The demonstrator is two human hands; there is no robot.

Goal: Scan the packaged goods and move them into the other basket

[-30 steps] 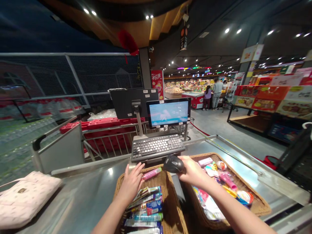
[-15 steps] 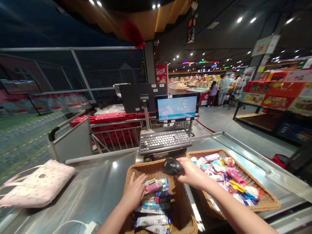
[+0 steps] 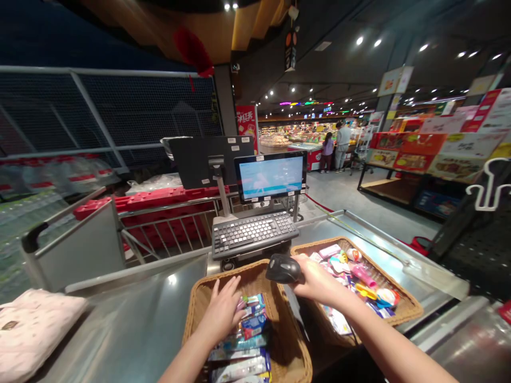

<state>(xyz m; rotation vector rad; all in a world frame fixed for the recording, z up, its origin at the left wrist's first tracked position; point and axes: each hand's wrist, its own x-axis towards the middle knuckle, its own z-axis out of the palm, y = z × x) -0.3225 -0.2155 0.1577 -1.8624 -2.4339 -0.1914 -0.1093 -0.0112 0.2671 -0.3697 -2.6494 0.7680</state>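
My right hand (image 3: pixel 313 276) is wrapped round a black handheld barcode scanner (image 3: pixel 284 268), its head pointing left above the gap between two wicker baskets. My left hand (image 3: pixel 224 308) reaches over the left wicker basket (image 3: pixel 297 340), fingers stretched out and apart. Its fingertips lie beside small wrapped packets (image 3: pixel 252 324) piled in that basket; whether they touch one is hard to tell. Under the right forearm, the right wicker basket (image 3: pixel 411 314) holds several colourful packets and small toys (image 3: pixel 363 276).
A keyboard (image 3: pixel 255 232) and a lit monitor (image 3: pixel 272 178) stand behind the baskets. On the metal counter (image 3: pixel 131 314) at left lies a pale pink bag (image 3: pixel 38 332). A shopping trolley (image 3: pixel 80 239) stands beyond it. Two people (image 3: pixel 335 146) are far back in the shop.
The camera view has turned to the right, so the counter and baskets sit further left. My left hand has shifted slightly over the packets. The scanner stays in my right hand.
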